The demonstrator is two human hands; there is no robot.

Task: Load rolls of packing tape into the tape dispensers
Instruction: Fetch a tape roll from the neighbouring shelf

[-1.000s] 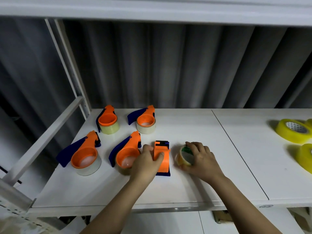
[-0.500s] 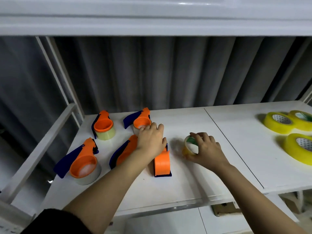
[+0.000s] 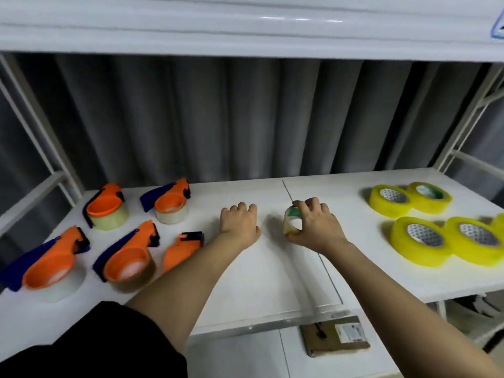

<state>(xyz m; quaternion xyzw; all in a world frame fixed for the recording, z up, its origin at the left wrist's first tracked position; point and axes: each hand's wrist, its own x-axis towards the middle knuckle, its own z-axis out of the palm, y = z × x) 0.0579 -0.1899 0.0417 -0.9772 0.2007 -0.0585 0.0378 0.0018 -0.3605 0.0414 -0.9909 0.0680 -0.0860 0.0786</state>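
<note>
An empty orange dispenser (image 3: 182, 249) with a blue end lies on the white shelf (image 3: 261, 282), left of centre. My left hand (image 3: 240, 223) rests just to its right with fingers curled and nothing in it. My right hand (image 3: 313, 227) grips a small clear tape roll (image 3: 291, 221) with a green core, held on edge on the shelf. Several orange and blue dispensers with tape in them sit at the left; the nearest (image 3: 126, 261) is beside the empty one.
Several large yellow tape rolls (image 3: 421, 240) lie flat at the right of the shelf. Grey curtains hang behind, under a white upper shelf (image 3: 245, 28). White frame posts stand at both sides. A brown cardboard parcel (image 3: 335, 335) lies below the front edge.
My left hand has let go of the empty orange dispenser and moved right, off it. My right hand still holds the small roll. The view has swung to the right.
</note>
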